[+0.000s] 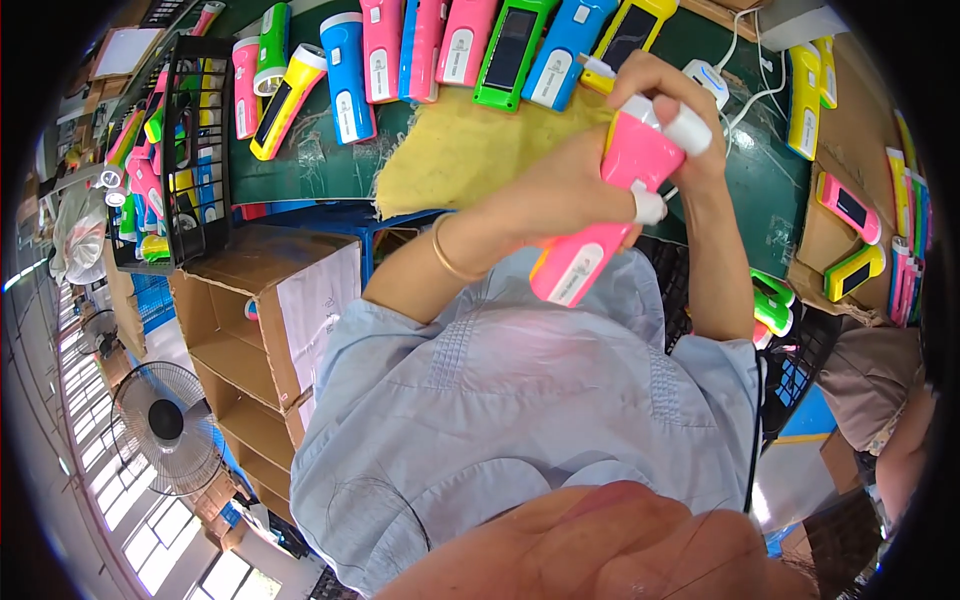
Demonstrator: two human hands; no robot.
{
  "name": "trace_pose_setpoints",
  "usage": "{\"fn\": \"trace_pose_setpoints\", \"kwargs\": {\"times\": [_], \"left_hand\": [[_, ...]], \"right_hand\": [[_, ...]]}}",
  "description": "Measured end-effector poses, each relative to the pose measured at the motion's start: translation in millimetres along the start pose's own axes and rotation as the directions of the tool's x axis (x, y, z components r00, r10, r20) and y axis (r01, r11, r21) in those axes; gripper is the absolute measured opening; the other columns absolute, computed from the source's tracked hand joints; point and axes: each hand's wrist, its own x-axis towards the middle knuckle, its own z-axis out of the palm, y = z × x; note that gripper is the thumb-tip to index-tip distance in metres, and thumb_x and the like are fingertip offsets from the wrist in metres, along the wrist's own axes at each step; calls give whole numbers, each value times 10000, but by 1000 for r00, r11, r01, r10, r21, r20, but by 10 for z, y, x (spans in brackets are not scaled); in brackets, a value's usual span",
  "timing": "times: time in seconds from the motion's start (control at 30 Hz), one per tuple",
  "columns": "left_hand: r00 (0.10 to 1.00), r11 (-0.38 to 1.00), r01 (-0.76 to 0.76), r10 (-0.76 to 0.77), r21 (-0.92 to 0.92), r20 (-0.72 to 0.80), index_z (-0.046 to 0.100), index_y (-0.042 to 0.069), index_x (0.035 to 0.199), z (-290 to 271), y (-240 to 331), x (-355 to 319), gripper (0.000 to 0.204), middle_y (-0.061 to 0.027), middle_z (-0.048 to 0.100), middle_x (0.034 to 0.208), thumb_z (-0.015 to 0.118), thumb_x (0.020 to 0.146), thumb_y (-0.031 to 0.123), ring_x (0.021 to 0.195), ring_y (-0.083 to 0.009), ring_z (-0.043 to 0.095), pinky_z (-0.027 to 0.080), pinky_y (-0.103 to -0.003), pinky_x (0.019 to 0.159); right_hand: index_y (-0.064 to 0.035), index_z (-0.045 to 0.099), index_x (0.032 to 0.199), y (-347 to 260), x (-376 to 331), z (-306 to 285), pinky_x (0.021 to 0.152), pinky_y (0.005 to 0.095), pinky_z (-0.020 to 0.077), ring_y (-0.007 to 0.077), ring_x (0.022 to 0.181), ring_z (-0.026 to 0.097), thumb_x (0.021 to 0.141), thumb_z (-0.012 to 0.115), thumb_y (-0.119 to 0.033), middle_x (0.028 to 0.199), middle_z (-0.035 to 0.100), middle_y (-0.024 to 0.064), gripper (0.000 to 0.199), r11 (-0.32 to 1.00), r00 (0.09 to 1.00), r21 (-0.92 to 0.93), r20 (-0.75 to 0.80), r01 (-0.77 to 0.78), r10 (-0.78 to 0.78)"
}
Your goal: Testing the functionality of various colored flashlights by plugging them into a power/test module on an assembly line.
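A pink flashlight with a yellow edge and white head is held tilted in front of my chest. My left hand is wrapped round its body, the thumb, in a white cover, lying across it. At the flashlight's head is my right hand, its fingers bent and its thumb in a white cover. A small white plug sticks out at the right fingertips and seems held there. The plug's link to the white cable is hidden behind the hand.
Several coloured flashlights line the far side of the green table, around a yellow cloth. A black wire rack of flashlights stands left, above cardboard shelves. A white charger with cables lies right, near a cardboard box.
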Motion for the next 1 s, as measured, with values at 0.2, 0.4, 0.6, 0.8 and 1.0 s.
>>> {"fn": "trace_pose_setpoints", "kwargs": {"times": [0.2, 0.4, 0.6, 0.8, 1.0], "left_hand": [[990, 973, -50, 79, 224, -119, 432, 11, 1035, -11, -42, 48, 371, -72, 558, 759, 639, 730, 55, 568, -146, 574, 480, -277, 504], [974, 968, -200, 180, -154, -135, 464, 28, 1033, -205, -66, 210, 332, -75, 558, 794, 644, 755, 62, 640, -159, 584, 500, -286, 554], [954, 899, -288, 239, -328, -182, 488, 17, 960, -306, 150, 257, 243, -102, 573, 759, 579, 838, 207, 595, -186, 587, 507, -308, 533], [965, 860, -245, 169, -448, -203, 481, 21, 966, -317, 222, 324, 240, -110, 571, 764, 573, 809, 178, 594, -205, 588, 508, -327, 538], [861, 885, -440, 464, 151, -208, 473, -23, 1029, -457, 399, 406, 281, -140, 593, 833, 537, 848, 182, 742, -237, 631, 536, -350, 626]], "right_hand": [[2, 564, 828, -69, 54, -23, 622, 264, 414, 150, 682, 537, 799, 517, -177, 712, 564, 69, 187, 887, 967, -397, 3, -234, 256], [-10, 611, 1032, -148, -24, 74, 727, 254, 450, 165, 776, 579, 849, 525, -103, 901, 616, 97, 222, 850, 900, -511, -420, -128, -117], [21, 619, 1035, -203, -595, 299, 499, 187, 377, 81, 616, 520, 866, 513, -56, 852, 624, 83, 215, 957, 771, 118, -570, -266, 285], [-7, 582, 1053, -144, -786, 420, 421, 181, 202, 14, 479, 298, 879, 533, -112, 607, 394, -62, 209, 901, 687, 274, -583, -336, 433], [8, 577, 962, -60, -812, 346, 422, 189, 228, 32, 468, 332, 889, 537, -141, 579, 414, -47, 171, 868, 731, 386, -487, -311, 478]]}}
